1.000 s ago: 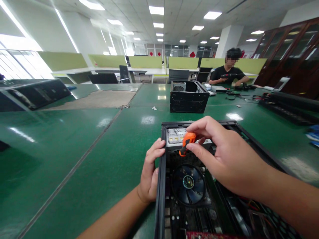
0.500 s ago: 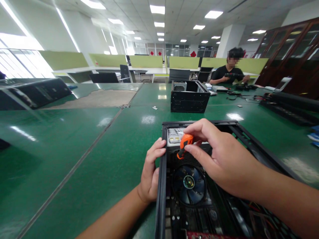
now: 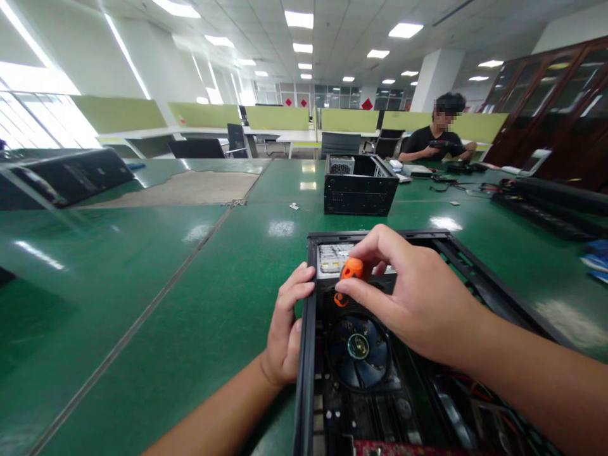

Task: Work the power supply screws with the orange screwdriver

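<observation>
In front of me an open black computer case point(image 3: 311, 354) lies on the green table. Inside it show a round cooling fan point(image 3: 358, 345), a power supply point(image 3: 327, 259) with a pale label near the far end, and a red circuit board point(image 3: 394, 448) at the bottom. My right hand point(image 3: 408, 285) grips a screwdriver point(image 3: 352, 268) with an orange and black handle between thumb and fingers, above the area between fan and power supply. The screwdriver's tip is hidden. My left hand point(image 3: 287, 329) rests against the case's left outer side, fingertips on its edge; its fingers are extended.
Another black computer case point(image 3: 361, 193) stands farther back on the green table point(image 3: 190, 304). A dark case point(image 3: 71, 177) lies at the far left, and black parts point(image 3: 551, 206) with cables are at the right. A person point(image 3: 434, 142) sits at the far right, holding a dark tool.
The right thumb and fingers have shifted around the screwdriver's handle, which looks turned and slightly lower. The left hand keeps its place on the case.
</observation>
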### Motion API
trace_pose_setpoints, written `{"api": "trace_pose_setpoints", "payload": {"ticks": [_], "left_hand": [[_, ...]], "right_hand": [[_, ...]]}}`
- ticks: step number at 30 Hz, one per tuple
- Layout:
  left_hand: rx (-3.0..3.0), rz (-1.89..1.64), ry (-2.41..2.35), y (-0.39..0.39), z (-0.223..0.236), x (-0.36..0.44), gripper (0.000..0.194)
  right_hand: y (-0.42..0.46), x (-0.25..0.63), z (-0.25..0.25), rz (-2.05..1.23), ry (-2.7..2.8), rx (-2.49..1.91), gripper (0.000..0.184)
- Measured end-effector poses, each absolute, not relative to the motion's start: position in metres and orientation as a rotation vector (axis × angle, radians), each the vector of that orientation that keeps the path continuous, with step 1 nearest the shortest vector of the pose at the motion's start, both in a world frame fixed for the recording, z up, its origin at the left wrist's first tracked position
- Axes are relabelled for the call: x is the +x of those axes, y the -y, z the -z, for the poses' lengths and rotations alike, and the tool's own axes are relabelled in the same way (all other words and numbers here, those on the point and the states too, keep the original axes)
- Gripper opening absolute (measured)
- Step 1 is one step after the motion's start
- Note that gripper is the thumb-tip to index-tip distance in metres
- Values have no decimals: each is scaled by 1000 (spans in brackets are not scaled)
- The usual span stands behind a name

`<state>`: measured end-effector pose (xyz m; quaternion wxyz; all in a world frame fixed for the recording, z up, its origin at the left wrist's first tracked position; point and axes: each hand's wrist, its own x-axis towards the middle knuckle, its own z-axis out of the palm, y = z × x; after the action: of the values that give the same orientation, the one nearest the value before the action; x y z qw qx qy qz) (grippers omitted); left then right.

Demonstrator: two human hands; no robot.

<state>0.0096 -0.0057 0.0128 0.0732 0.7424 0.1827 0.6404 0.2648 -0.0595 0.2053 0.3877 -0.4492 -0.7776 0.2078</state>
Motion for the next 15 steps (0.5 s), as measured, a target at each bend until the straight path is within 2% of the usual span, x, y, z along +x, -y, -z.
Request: {"api": "trace_pose_setpoints", "payload": {"ticks": [4, 7, 9, 15], "left_hand": [[2235, -1921, -548, 6, -14, 10, 53], [2251, -1913, -549, 7, -15, 9, 55], [2250, -1909, -556, 8, -15, 9, 56], [2212, -1906, -550, 8, -13, 9, 55]], "right_hand": [[60, 266, -206, -525, 2062, -1087, 15], [59, 267, -205, -555, 2137, -1022, 31], [59, 267, -204, -549, 2151, -998, 35], [68, 267, -211, -458, 2072, -907, 21]]}}
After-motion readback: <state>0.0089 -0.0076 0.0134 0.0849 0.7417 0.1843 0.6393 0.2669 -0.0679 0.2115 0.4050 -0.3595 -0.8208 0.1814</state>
